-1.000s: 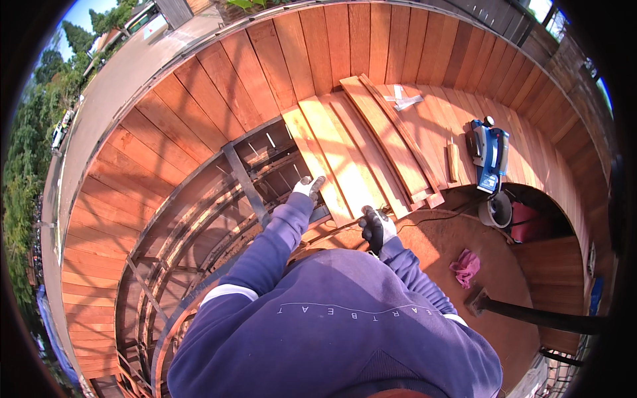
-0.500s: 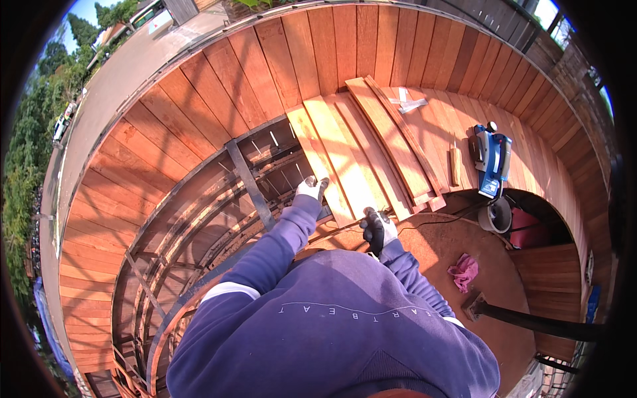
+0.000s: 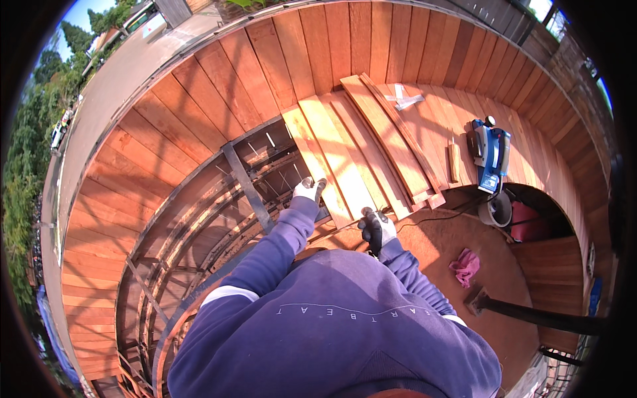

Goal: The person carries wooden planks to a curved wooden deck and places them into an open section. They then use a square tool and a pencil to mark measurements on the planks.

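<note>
My left hand (image 3: 309, 189), in a grey-white glove with dark fingertips, has its fingers bent at the left long edge of a pale wooden plank (image 3: 317, 159). That plank lies beside the open part of the curved bench frame (image 3: 247, 178). My right hand (image 3: 378, 229), in a black and white glove, is closed just off the near ends of the planks, in front of my body. Whatever may be inside its fingers is hidden. Several more planks lie side by side to the right, with a few loose boards (image 3: 388, 139) stacked on top.
A blue power planer (image 3: 491, 159) and a wood-handled tool (image 3: 454, 162) rest on the slatted seat at right, with crossed pale strips (image 3: 403, 98) farther back. Below are a bucket (image 3: 496, 211), a pink cloth (image 3: 465, 267) and a black post (image 3: 537, 317).
The whole view has shifted slightly. Both hands stay in nearly the same places beside the planks; nothing else has visibly moved.
</note>
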A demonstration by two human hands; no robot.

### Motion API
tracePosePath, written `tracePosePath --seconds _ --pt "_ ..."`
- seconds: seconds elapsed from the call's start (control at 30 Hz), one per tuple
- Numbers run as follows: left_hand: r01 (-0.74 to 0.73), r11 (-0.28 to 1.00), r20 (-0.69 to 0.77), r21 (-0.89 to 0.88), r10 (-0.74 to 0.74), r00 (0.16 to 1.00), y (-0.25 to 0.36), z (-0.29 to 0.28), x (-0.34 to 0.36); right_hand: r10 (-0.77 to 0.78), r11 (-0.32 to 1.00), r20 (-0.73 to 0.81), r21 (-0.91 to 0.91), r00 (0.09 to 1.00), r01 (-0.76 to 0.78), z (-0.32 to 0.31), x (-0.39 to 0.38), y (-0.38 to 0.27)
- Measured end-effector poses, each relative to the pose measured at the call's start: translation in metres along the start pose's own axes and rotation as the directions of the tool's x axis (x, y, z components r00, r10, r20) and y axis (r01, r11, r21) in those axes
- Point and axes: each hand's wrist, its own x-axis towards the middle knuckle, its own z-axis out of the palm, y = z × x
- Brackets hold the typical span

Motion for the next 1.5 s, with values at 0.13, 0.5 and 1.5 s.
tracePosePath --seconds 0.13,0.5,1.5 --pt "-0.031 0.995 0.012 0.1 0.03 0.999 -0.034 -0.003 0.016 -0.022 0.999 -0.011 -0.03 1.0 0.022 0.004 -0.004 -0.004" --pt "0.063 0.987 0.056 0.15 -0.073 0.996 -0.004 -0.003 0.005 -0.043 0.999 -0.035 -0.012 0.998 0.042 0.001 -0.004 -0.002" --pt "0.023 0.987 0.062 0.16 -0.034 0.998 -0.001 -0.004 0.002 -0.067 0.992 -0.077 0.099 0.995 0.075 0.005 -0.009 -0.002"
